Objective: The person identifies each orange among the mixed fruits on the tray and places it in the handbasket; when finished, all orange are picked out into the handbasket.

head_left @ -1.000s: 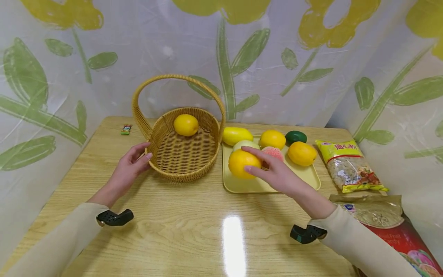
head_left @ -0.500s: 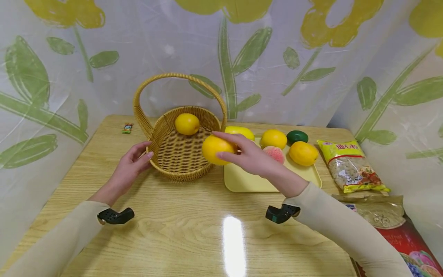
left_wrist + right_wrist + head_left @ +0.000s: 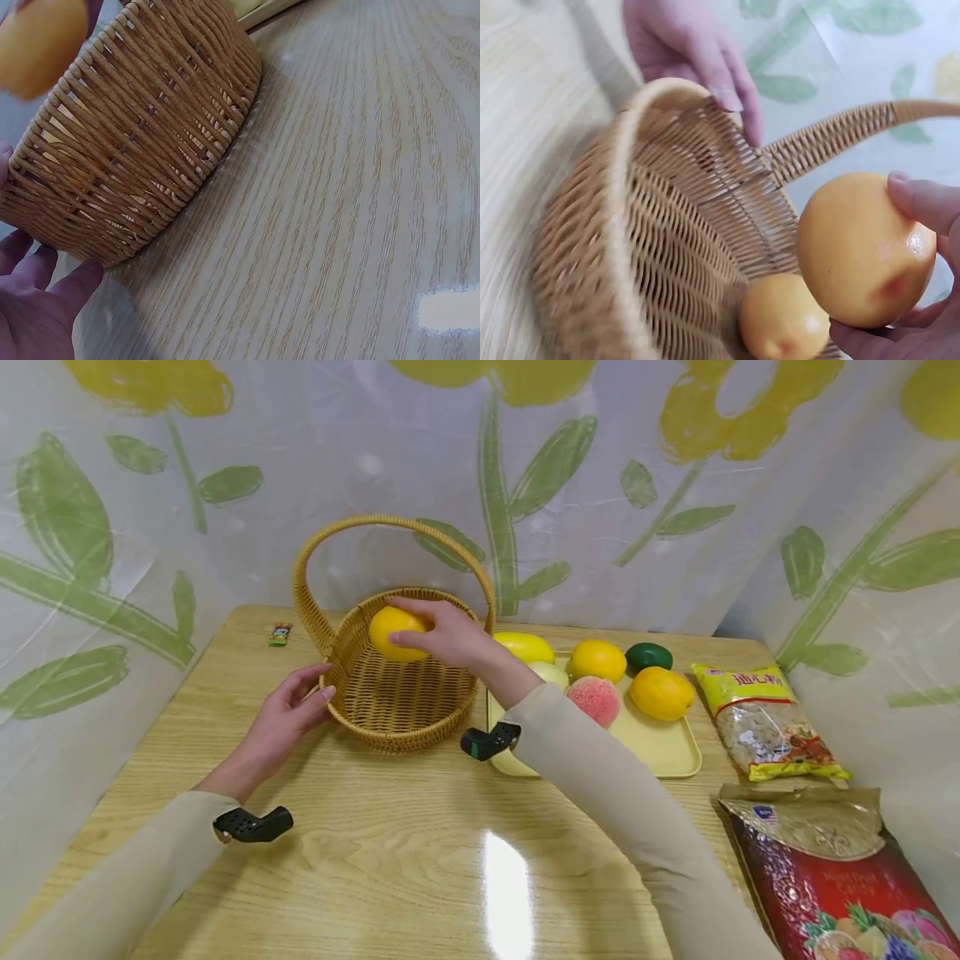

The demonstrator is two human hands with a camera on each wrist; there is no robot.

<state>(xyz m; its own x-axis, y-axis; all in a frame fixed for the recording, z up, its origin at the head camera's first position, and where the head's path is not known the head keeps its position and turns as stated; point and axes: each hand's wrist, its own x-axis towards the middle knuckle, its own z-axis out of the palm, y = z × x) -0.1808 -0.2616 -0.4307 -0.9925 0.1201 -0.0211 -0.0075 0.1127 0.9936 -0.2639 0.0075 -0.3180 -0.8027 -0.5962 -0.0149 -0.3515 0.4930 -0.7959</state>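
Observation:
My right hand (image 3: 450,631) grips a round orange-yellow fruit (image 3: 396,633) above the inside of the wicker basket (image 3: 390,743). In the right wrist view the held fruit (image 3: 862,247) shows a reddish patch, with thumb and fingers around it. A similar fruit (image 3: 780,319) lies on the basket floor; in the head view the held one hides it. My left hand (image 3: 288,710) holds the basket's left rim, thumb at the rim and fingers against the outer wall. The left wrist view shows those fingertips (image 3: 86,277) low on the woven side.
Right of the basket, a yellow tray (image 3: 660,756) bears several fruits, including a pink peach (image 3: 595,700) and a dark green one (image 3: 648,656). Farther right lie a clear-and-yellow food bag (image 3: 772,722) and a red candy bag (image 3: 847,877). A small wrapped sweet (image 3: 281,634) lies at left.
My right hand has carried the orange-yellow fruit leftward from over the tray to inside the basket's opening. My left hand has stayed at the rim.

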